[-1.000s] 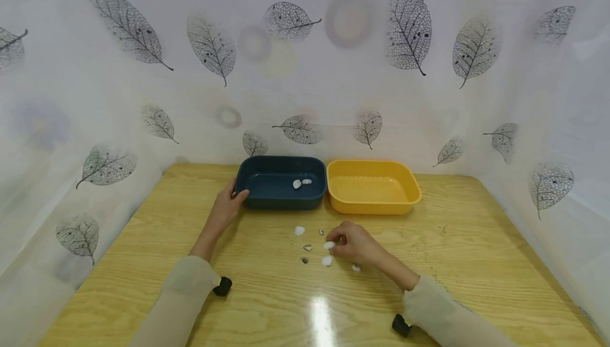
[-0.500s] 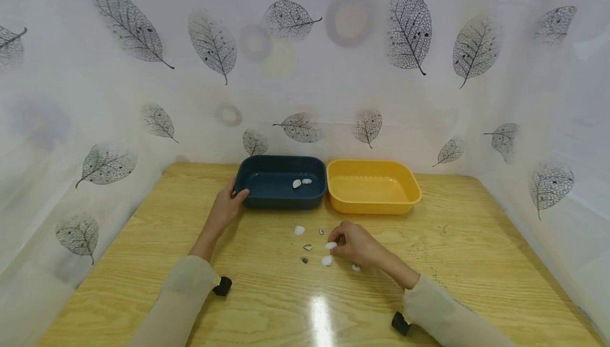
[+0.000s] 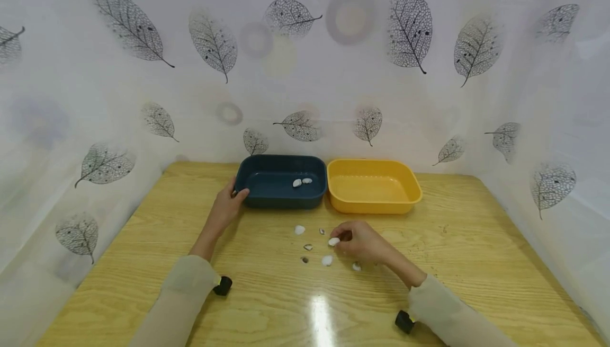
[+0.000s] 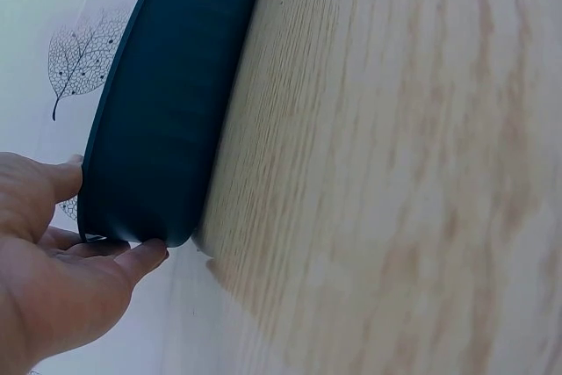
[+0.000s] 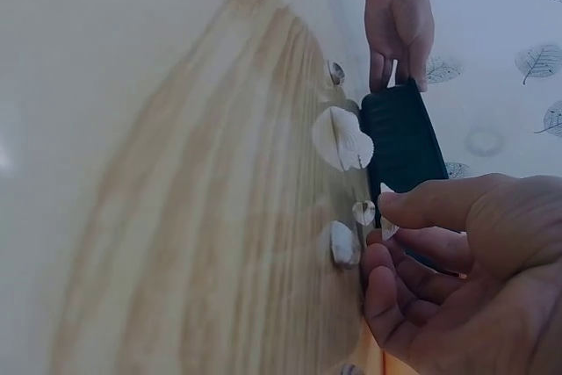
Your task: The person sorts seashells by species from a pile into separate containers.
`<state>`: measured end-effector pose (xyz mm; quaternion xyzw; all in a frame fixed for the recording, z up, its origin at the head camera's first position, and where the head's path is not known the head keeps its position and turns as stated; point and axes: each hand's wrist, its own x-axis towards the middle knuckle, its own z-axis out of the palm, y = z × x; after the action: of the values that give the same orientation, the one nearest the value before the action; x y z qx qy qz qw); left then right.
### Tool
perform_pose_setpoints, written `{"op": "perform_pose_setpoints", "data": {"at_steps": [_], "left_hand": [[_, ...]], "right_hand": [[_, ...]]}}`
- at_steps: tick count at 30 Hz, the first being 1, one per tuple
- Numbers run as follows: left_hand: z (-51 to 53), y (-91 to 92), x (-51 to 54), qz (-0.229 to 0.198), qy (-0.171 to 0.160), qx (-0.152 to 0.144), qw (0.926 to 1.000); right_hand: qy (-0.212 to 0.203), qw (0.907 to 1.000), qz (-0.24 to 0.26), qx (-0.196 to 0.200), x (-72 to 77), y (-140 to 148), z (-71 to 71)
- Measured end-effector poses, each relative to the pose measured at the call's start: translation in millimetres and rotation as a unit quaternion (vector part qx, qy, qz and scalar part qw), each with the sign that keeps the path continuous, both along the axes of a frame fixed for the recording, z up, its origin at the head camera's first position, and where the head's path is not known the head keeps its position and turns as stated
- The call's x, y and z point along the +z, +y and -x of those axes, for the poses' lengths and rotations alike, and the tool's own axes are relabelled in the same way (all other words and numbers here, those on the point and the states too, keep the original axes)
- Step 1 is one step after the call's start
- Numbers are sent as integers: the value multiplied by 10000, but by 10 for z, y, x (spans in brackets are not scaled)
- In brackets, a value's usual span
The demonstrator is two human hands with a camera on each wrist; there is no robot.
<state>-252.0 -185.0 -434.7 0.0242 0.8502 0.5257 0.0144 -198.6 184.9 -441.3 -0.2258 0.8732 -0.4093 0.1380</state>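
head view: left hand (image 3: 225,207) at the near left corner of a dark blue rectangular plastic tub (image 3: 281,203), centre of the frame; thumb against the rim, fingers bent round the left end, so the hold is closed about the tub's corner. reason, as judged: steadying, since the tub sits flat on the pale wood-grain table (image 3: 262,294) and does not look lifted. a bright yellow rectangular plastic tub (image 3: 376,208) stands just beside it to the right, roughly in line, both mouths upward, presumably to keep both within reach. right hand (image 3: 361,242), right of and below centre: thumb and a finger nearly together, pinching one small white oval shell (image 3: 334,241) by its edge; right wrist view shows the other fingers curled. edge grip likely suits so small and thin a piece, leaving most of it free. two small white shells (image 3: 297,183) lie close together on the blue tub's floor, toward its right. loose below the tubs: larger white shells (image 3: 326,260) and tiny brownish shells (image 3: 305,260), spaced apart, which should let fingertips take each singly. clearance of the pinched piece above the table: cannot tell surely.
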Motion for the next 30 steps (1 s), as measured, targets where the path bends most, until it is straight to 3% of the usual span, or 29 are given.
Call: {"op": "perform_pose_setpoints", "data": {"at_steps": [11,17,30], "left_hand": [[45,-17,6,-72,-2,-13,10000],[66,-23,0,-78,21,4,10000],[68,-23,9,-102,60,10,9999]], "right_hand": [[367,9990,-9,273,189,-37,41],[403,9983,169,385,328,-75,133],[446,9985,256,211,588,-254,373]]}}
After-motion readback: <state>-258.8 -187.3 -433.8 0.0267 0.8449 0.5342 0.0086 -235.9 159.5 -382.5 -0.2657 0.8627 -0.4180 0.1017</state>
